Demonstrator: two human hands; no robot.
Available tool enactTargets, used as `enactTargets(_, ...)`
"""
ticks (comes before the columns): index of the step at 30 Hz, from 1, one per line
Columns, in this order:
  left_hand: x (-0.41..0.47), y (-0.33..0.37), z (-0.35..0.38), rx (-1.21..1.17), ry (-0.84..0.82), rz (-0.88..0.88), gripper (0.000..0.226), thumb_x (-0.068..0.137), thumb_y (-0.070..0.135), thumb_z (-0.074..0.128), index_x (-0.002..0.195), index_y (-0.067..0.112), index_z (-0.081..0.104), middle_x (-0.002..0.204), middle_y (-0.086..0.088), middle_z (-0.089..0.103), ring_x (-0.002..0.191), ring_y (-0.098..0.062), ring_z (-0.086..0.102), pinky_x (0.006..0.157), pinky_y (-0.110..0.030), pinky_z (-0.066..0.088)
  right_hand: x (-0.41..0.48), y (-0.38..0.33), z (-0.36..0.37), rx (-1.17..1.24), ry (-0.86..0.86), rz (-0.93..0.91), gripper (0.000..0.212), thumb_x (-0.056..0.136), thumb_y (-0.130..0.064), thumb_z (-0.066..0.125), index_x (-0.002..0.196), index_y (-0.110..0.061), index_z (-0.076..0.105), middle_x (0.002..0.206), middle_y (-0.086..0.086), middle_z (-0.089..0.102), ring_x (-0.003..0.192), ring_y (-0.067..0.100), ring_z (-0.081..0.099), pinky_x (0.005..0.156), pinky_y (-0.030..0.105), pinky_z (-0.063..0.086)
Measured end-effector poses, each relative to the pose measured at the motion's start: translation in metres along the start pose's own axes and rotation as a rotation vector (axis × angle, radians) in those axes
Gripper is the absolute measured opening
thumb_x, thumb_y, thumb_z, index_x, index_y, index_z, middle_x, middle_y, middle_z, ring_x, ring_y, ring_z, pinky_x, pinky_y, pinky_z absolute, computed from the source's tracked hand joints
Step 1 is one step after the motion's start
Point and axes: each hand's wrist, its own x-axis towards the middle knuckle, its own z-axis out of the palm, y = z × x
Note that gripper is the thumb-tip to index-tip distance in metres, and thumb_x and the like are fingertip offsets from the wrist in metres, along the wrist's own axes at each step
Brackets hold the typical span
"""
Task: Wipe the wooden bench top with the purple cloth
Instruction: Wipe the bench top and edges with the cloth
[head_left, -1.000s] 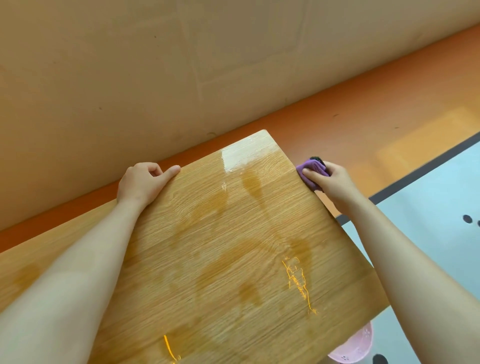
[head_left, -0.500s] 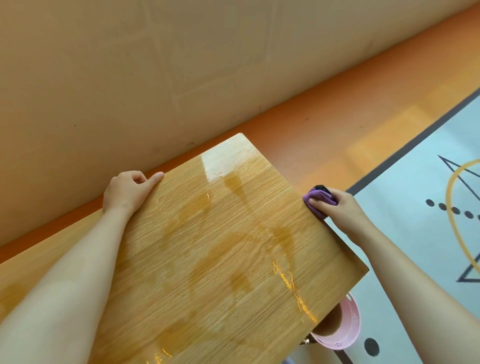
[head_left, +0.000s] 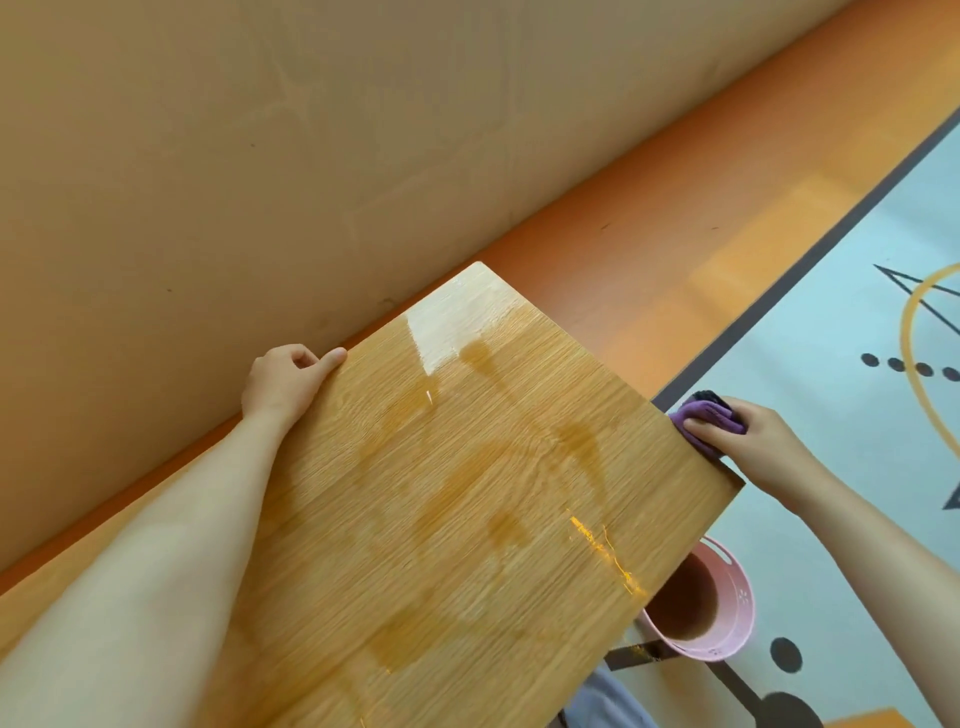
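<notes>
The wooden bench top (head_left: 467, 509) fills the middle of the view, glossy, with darker wet streaks and patches across it. My left hand (head_left: 283, 382) grips its far long edge beside the wall, fingers curled over the edge. My right hand (head_left: 748, 434) holds the bunched purple cloth (head_left: 709, 413) and presses it against the bench's right end edge, near the front corner. Part of the cloth is hidden under my fingers.
A beige wall (head_left: 260, 156) runs right behind the bench. The floor is orange (head_left: 675, 218) with a pale blue patterned mat (head_left: 831, 338) to the right. A pink plastic basin (head_left: 727, 608) stands on the floor just under the bench's front right corner.
My right hand has slid the cloth along the bench's right end edge, from the far part toward the front corner. The view has shifted, showing more of the mat and the pink basin.
</notes>
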Motion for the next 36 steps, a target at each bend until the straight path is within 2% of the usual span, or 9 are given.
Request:
enactTargets(3, -0.006, 0.021, -0.006, 0.021, 0.174, 0.166, 0.035, 0.078, 0.052, 0.071, 0.090, 0.020, 0.063, 0.090, 0.004, 0.063, 0.090, -0.019, 0.058, 0.073, -0.035, 0.048, -0.006, 0.003, 0.001, 0.011, 0.017, -0.018, 0.004, 0.087, -0.019, 0.066, 0.088, -0.022, 0.068, 0.089, 0.007, 0.069, 0.085, 0.019, 0.062, 0.074, 0.032, 0.045)
enactTargets(5, -0.019, 0.054, 0.005, -0.043, 0.186, 0.339, 0.031, 0.081, 0.045, 0.070, 0.094, 0.018, 0.063, 0.092, 0.003, 0.060, 0.093, -0.019, 0.056, 0.077, -0.032, 0.046, -0.004, 0.003, 0.002, 0.011, 0.019, -0.037, 0.004, 0.087, -0.020, 0.066, 0.090, -0.021, 0.068, 0.089, 0.006, 0.069, 0.087, 0.019, 0.062, 0.076, 0.033, 0.046)
enactTargets(9, -0.058, 0.141, 0.064, -0.089, -0.120, 0.665, 0.032, 0.083, 0.040, 0.070, 0.105, 0.017, 0.062, 0.102, 0.004, 0.061, 0.100, -0.014, 0.053, 0.087, -0.030, 0.043, 0.007, 0.005, 0.002, 0.020, -0.005, -0.056, 0.005, 0.086, -0.021, 0.067, 0.084, -0.026, 0.067, 0.082, 0.001, 0.068, 0.079, 0.015, 0.060, 0.072, 0.031, 0.044)
enactTargets(12, -0.082, 0.200, 0.111, -0.024, -0.308, 0.777, 0.033, 0.086, 0.044, 0.065, 0.107, 0.019, 0.061, 0.110, 0.006, 0.058, 0.105, -0.011, 0.048, 0.090, -0.029, 0.040, 0.011, 0.010, 0.001, 0.049, -0.023, -0.069, 0.003, 0.085, -0.022, 0.067, 0.084, -0.025, 0.067, 0.080, 0.001, 0.067, 0.076, 0.013, 0.059, 0.069, 0.028, 0.043)
enactTargets(16, -0.090, 0.234, 0.162, 0.122, -0.398, 0.824, 0.031, 0.086, 0.050, 0.062, 0.090, 0.020, 0.059, 0.094, 0.005, 0.060, 0.093, -0.015, 0.049, 0.083, -0.034, 0.045, 0.019, 0.015, -0.002, 0.087, -0.079, -0.073, 0.002, 0.085, -0.021, 0.067, 0.084, -0.021, 0.068, 0.076, -0.001, 0.065, 0.073, 0.011, 0.057, 0.067, 0.027, 0.042)
enactTargets(21, -0.082, 0.228, 0.186, 0.296, -0.345, 0.766, 0.052, 0.078, 0.076, 0.045, 0.058, 0.027, 0.041, 0.066, 0.006, 0.052, 0.079, -0.017, 0.047, 0.085, -0.034, 0.039, 0.031, 0.014, -0.002, 0.164, -0.163, -0.057, 0.006, 0.084, -0.024, 0.065, 0.083, -0.019, 0.068, 0.075, 0.002, 0.063, 0.072, 0.013, 0.055, 0.067, 0.030, 0.041)
enactTargets(25, -0.083, 0.233, 0.187, 0.321, -0.374, 0.765, 0.053, 0.081, 0.067, 0.056, 0.061, 0.019, 0.047, 0.065, 0.004, 0.053, 0.077, -0.015, 0.045, 0.088, -0.032, 0.033, 0.011, 0.027, -0.014, 0.201, -0.160, -0.049, 0.003, 0.084, -0.024, 0.066, 0.083, -0.022, 0.067, 0.076, 0.002, 0.064, 0.073, 0.011, 0.056, 0.068, 0.032, 0.042)
enactTargets(31, -0.085, 0.234, 0.186, 0.269, -0.342, 0.729, 0.052, 0.082, 0.061, 0.061, 0.068, 0.010, 0.058, 0.071, -0.001, 0.057, 0.082, -0.016, 0.046, 0.087, -0.028, 0.029, -0.028, 0.047, -0.044, 0.235, -0.181, -0.023, 0.008, 0.086, -0.014, 0.066, 0.084, -0.021, 0.068, 0.080, 0.012, 0.067, 0.072, 0.009, 0.058, 0.066, 0.021, 0.046)
enactTargets(36, -0.087, 0.235, 0.186, 0.295, -0.322, 0.737, 0.051, 0.082, 0.061, 0.060, 0.067, 0.013, 0.056, 0.071, 0.002, 0.054, 0.083, -0.017, 0.047, 0.082, -0.025, 0.023, 0.009, 0.032, -0.029, 0.144, -0.234, -0.094, 0.002, 0.085, -0.020, 0.067, 0.085, -0.018, 0.067, 0.078, 0.011, 0.064, 0.073, 0.011, 0.055, 0.067, 0.030, 0.042)
